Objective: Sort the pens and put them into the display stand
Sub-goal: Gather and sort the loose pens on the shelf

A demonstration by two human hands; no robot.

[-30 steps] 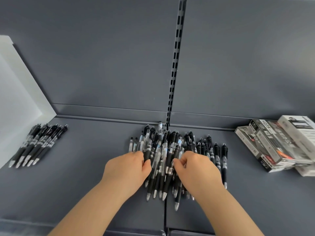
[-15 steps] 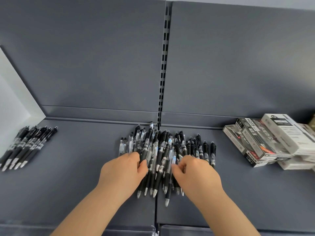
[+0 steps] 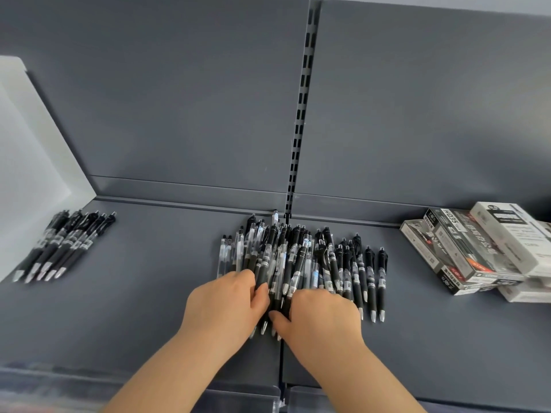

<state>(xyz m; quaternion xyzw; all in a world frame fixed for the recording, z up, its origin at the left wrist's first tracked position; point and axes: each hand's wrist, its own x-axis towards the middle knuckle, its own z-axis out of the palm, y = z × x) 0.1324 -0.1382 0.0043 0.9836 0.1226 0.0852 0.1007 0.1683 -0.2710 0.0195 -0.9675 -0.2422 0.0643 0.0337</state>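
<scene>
A loose pile of black and clear pens (image 3: 301,257) lies in the middle of the dark grey shelf (image 3: 149,293), tips toward me. My left hand (image 3: 226,302) rests on the pile's near left side, thumb and fingers curled around several pens. My right hand (image 3: 322,317) covers the near right side, its thumb hooked under the same bunch. At the far left a neat row of black pens (image 3: 64,245) lies side by side by the white end panel.
Several pen boxes (image 3: 483,251) are stacked at the right of the shelf. A white end panel (image 3: 32,162) closes the left side. A slotted upright (image 3: 301,114) splits the back wall. Clear plastic front strip (image 3: 238,397) runs along the near edge.
Both hands have drawn closer together over the near end of the pile, squeezing a bunch of pens between them. The camera view shifted slightly.
</scene>
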